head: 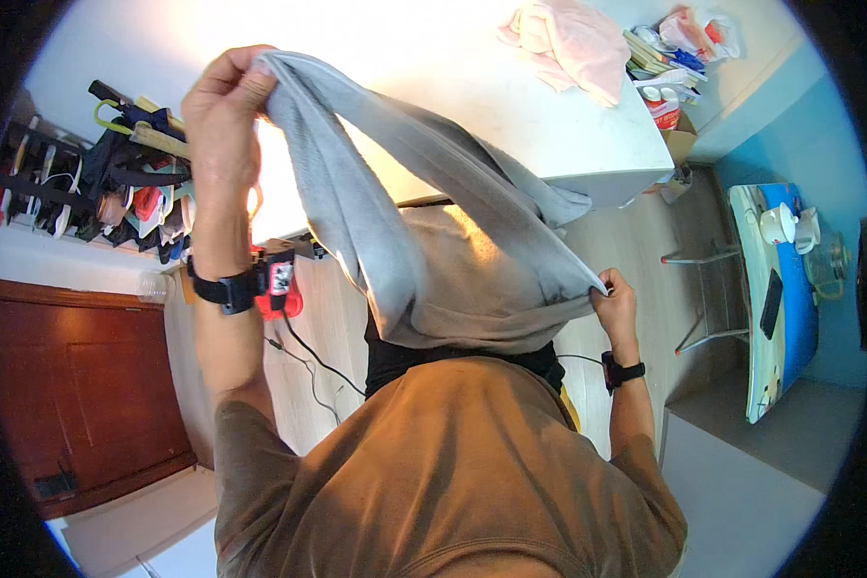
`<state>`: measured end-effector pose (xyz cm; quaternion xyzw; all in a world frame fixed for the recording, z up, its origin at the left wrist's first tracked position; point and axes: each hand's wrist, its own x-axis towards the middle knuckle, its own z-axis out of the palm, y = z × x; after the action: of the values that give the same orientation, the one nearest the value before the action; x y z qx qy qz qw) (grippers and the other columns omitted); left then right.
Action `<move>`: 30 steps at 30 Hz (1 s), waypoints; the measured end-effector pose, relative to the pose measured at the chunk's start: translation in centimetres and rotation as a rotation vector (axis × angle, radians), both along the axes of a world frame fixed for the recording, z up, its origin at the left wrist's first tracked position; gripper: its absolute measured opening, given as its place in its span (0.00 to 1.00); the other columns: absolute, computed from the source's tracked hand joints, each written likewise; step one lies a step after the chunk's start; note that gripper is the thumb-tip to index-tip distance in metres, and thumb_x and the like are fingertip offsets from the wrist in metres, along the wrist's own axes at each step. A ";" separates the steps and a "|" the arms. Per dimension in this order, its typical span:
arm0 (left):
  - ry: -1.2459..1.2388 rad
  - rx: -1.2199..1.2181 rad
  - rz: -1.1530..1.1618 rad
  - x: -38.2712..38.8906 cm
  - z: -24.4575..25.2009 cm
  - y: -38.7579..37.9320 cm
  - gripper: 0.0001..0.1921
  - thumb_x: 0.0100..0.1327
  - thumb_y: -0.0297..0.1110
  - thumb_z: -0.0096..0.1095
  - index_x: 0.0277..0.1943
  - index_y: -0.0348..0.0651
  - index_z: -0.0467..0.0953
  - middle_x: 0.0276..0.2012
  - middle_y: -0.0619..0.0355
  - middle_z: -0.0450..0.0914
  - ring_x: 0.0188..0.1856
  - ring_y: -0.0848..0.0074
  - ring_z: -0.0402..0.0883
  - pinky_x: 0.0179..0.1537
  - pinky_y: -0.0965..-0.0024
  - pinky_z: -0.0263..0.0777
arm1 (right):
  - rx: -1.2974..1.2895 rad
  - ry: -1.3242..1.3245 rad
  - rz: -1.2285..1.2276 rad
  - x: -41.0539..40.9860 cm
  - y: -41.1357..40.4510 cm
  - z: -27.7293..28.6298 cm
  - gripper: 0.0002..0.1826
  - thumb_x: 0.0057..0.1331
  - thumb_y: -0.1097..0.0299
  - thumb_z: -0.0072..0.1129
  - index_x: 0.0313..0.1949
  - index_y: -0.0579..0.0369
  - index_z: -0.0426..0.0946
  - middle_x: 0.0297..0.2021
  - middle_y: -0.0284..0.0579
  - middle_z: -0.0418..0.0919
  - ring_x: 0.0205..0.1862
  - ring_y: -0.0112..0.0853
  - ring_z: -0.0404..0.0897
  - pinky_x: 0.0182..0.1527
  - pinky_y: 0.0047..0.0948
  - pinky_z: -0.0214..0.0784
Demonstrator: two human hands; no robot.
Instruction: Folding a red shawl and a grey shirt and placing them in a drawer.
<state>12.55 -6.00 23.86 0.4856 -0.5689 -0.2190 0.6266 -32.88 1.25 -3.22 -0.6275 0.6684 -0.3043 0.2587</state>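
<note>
A large grey cloth (462, 267), soft like a towel, hangs in loose folds between my two hands in front of my body. My left hand (231, 94), raised high at the upper left, pinches one corner between thumb and fingers. Lower down at the right, my right hand (614, 300) pinches another edge of the cloth. Between the two grips the fabric sags and partly covers the near side of a white table (592, 144). A crumpled pale pink cloth (567, 47) lies on the table's far right part.
Shoes and umbrellas fill a rack (50, 188) at the left, above a brown wooden door (79, 397). At the right, a folding table (758, 347) bears white cups (778, 222), a glass jug (827, 267) and a dark phone (771, 303). Cables (311, 361) run near my left side.
</note>
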 end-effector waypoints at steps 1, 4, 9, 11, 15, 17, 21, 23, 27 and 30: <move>0.002 0.013 -0.004 0.5 0.8 0.1 0.06 0.61 0.24 0.58 0.39 0.35 0.79 0.28 0.62 0.79 0.26 0.85 0.73 0.29 0.81 0.65 | 0.026 -0.008 0.024 -0.1 -0.2 -0.4 0.06 0.51 0.79 0.55 0.27 0.55 0.68 0.20 0.48 0.70 0.24 0.41 0.73 0.28 0.34 0.64; -0.004 -0.048 -0.008 2.3 2.5 0.4 0.06 0.62 0.23 0.57 0.41 0.34 0.78 0.29 0.61 0.80 0.27 0.84 0.74 0.29 0.82 0.66 | -0.005 0.036 0.019 0.1 -1.3 -1.5 0.07 0.54 0.79 0.54 0.30 0.54 0.68 0.24 0.43 0.74 0.25 0.34 0.74 0.28 0.32 0.65; -0.046 -0.035 0.068 7.5 6.7 0.3 0.07 0.63 0.26 0.56 0.41 0.34 0.77 0.34 0.59 0.79 0.33 0.81 0.75 0.34 0.81 0.67 | -0.179 -0.439 -0.164 -0.5 -7.3 4.1 0.05 0.59 0.81 0.50 0.34 0.55 0.69 0.32 0.31 0.71 0.35 0.22 0.69 0.38 0.22 0.63; -0.108 -0.135 0.162 9.6 8.5 0.9 0.08 0.61 0.28 0.59 0.42 0.36 0.77 0.34 0.60 0.79 0.34 0.81 0.75 0.36 0.81 0.66 | -0.550 -0.168 -0.057 -2.1 -10.3 10.2 0.05 0.60 0.79 0.52 0.35 0.56 0.70 0.31 0.32 0.71 0.34 0.20 0.68 0.38 0.19 0.63; -0.082 -0.225 0.341 13.5 11.6 3.0 0.08 0.61 0.29 0.61 0.42 0.37 0.77 0.35 0.60 0.79 0.34 0.81 0.74 0.36 0.81 0.64 | -0.531 -0.129 0.094 -3.4 -12.3 21.0 0.05 0.62 0.73 0.56 0.36 0.58 0.71 0.28 0.37 0.74 0.29 0.22 0.69 0.34 0.23 0.64; -0.170 -0.245 0.321 15.6 11.4 3.8 0.08 0.62 0.29 0.59 0.42 0.36 0.77 0.35 0.60 0.79 0.34 0.81 0.75 0.35 0.81 0.65 | -0.449 0.295 0.300 -2.3 -12.6 23.6 0.06 0.62 0.71 0.56 0.38 0.57 0.71 0.27 0.46 0.75 0.27 0.31 0.74 0.32 0.27 0.66; -0.043 -0.045 0.304 19.6 9.5 3.9 0.06 0.64 0.29 0.56 0.40 0.36 0.76 0.33 0.62 0.78 0.32 0.82 0.74 0.34 0.80 0.65 | -0.623 0.466 0.645 -0.4 -13.6 26.0 0.12 0.58 0.76 0.59 0.43 0.56 0.72 0.35 0.55 0.76 0.34 0.48 0.76 0.36 0.34 0.68; 0.017 -0.057 0.367 21.0 8.9 3.7 0.07 0.64 0.28 0.57 0.41 0.35 0.76 0.33 0.62 0.78 0.33 0.81 0.75 0.36 0.80 0.67 | -0.762 0.510 0.696 -0.3 -15.8 26.9 0.17 0.55 0.80 0.58 0.45 0.55 0.72 0.34 0.55 0.75 0.34 0.48 0.76 0.36 0.36 0.68; -0.015 -0.138 0.399 22.0 8.5 3.6 0.06 0.64 0.27 0.57 0.41 0.36 0.76 0.34 0.62 0.79 0.34 0.81 0.75 0.38 0.79 0.68 | -0.598 0.420 0.467 -2.6 -20.0 26.9 0.12 0.55 0.82 0.53 0.40 0.57 0.71 0.31 0.55 0.74 0.33 0.48 0.75 0.36 0.38 0.67; 0.042 -0.100 0.362 21.6 7.3 3.8 0.06 0.63 0.28 0.57 0.41 0.37 0.76 0.34 0.61 0.79 0.34 0.81 0.76 0.37 0.79 0.68 | -0.790 0.503 0.389 -2.7 -22.4 21.8 0.07 0.57 0.77 0.50 0.37 0.57 0.70 0.29 0.52 0.73 0.31 0.43 0.75 0.35 0.35 0.68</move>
<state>34.15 -2.20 31.12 0.5437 -0.4692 -0.0841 0.6908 -35.55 -21.15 18.55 -0.8442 0.4146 -0.3195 -0.1157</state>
